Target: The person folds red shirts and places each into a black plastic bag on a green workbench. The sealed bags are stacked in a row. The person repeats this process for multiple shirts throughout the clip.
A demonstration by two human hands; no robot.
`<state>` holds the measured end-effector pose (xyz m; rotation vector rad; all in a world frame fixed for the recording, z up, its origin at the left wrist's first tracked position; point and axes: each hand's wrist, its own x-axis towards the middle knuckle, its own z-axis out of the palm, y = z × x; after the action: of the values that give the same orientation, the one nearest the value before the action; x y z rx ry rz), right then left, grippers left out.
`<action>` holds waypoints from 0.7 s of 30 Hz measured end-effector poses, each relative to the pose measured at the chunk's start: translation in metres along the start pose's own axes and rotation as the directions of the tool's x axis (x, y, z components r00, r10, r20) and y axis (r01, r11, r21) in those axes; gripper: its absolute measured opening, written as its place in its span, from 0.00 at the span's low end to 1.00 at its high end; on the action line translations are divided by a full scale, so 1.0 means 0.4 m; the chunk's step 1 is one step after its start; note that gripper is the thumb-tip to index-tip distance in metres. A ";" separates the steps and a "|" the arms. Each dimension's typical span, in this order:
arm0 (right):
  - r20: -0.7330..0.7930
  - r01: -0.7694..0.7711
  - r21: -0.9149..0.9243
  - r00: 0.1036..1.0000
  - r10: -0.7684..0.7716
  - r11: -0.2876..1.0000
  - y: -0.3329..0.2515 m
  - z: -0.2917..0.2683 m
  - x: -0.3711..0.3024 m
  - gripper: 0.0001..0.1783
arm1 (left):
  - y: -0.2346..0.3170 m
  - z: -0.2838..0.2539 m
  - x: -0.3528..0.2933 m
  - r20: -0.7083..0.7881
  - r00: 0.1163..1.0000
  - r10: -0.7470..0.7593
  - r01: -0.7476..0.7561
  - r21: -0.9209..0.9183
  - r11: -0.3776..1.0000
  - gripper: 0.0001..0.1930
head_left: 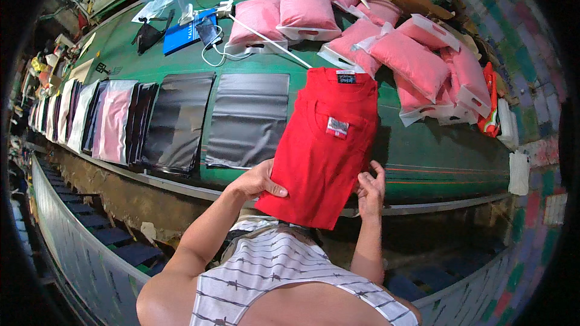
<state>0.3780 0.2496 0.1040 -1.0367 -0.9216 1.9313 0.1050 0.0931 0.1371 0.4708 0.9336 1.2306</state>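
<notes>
A green tabletop point(447, 166) is carrying pink packages point(408, 60) and flat packs point(176, 124) near red shirts point(320, 166), suggesting a garment-packing workshop.

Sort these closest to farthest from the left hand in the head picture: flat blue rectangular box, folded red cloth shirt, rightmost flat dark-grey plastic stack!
1. Red shirt: touching the left hand, to its right.
2. Dark-grey stack: just ahead.
3. Blue box: farther ahead, leftward.

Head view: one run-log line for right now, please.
left hand: holds red shirts' lower left edge; right hand: at their right edge; table: pink bags beyond, dark packets left
</notes>
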 end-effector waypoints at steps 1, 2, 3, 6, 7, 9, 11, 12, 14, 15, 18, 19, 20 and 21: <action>0.019 0.030 -0.039 0.999 -0.029 0.999 -0.007 0.011 0.011 0.39 | -0.001 -0.011 -0.008 -0.001 1.000 0.006 -0.006 0.004 1.000 0.45; 0.036 0.081 -0.048 0.996 -0.079 0.996 -0.009 0.027 0.015 0.41 | -0.004 -0.021 -0.014 0.000 1.000 0.014 -0.014 0.007 1.000 0.44; 0.015 0.137 -0.070 0.991 -0.136 0.988 -0.009 0.049 0.021 0.43 | -0.008 -0.024 0.000 -0.040 0.998 0.052 -0.057 -0.132 0.990 0.39; 0.060 0.219 -0.136 0.975 -0.213 0.966 -0.011 0.130 0.030 0.47 | 0.009 -0.058 0.015 -0.166 0.983 -0.075 0.025 -0.287 0.958 0.34; 0.082 0.238 -0.144 0.970 -0.229 0.960 -0.011 0.162 0.027 0.47 | 0.012 -0.065 0.006 -0.138 0.990 -0.024 -0.020 -0.315 0.949 0.30; 0.152 0.248 -0.158 0.962 -0.225 0.956 -0.009 0.220 0.006 0.48 | 0.034 -0.107 -0.048 -0.130 0.990 -0.047 0.015 -0.237 0.971 0.29; 0.160 0.179 -0.175 0.975 -0.151 0.968 0.017 0.296 -0.005 0.47 | 0.063 -0.162 -0.113 -0.108 0.994 -0.035 0.010 -0.226 0.974 0.25; 0.198 0.135 -0.160 0.975 -0.102 0.978 0.028 0.331 -0.008 0.47 | 0.080 -0.195 -0.140 -0.175 0.985 -0.004 -0.008 -0.065 0.998 0.24; 0.267 0.175 -0.265 0.958 -0.102 0.948 0.059 0.411 0.017 0.48 | 0.121 -0.263 -0.178 -0.259 0.964 0.068 -0.011 0.215 0.977 0.22; 0.309 0.217 -0.353 0.945 -0.106 0.910 0.070 0.445 0.035 0.48 | 0.141 -0.295 -0.191 -0.295 0.949 0.114 -0.012 0.324 0.946 0.20; 0.394 0.416 -0.415 0.884 -0.252 0.809 0.109 0.541 0.100 0.35 | 0.203 -0.383 -0.198 -0.237 0.922 0.307 -0.195 0.401 0.895 0.19; 0.406 0.428 -0.453 0.880 -0.246 0.782 0.109 0.556 0.118 0.30 | 0.217 -0.405 -0.192 -0.269 0.842 0.468 -0.249 0.576 0.779 0.18; 0.417 0.439 -0.490 0.877 -0.240 0.753 0.114 0.566 0.130 0.26 | 0.227 -0.424 -0.182 -0.244 0.738 0.629 -0.291 0.727 0.622 0.18; 0.408 0.442 -0.401 0.870 -0.276 0.802 0.130 0.573 0.136 0.22 | 0.231 -0.442 -0.178 -0.182 0.617 0.766 -0.294 0.849 0.439 0.18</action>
<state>0.1412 0.2167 0.1366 -0.7209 -1.7344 1.5957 -0.0955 0.0247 0.1317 1.2414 1.9629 1.5875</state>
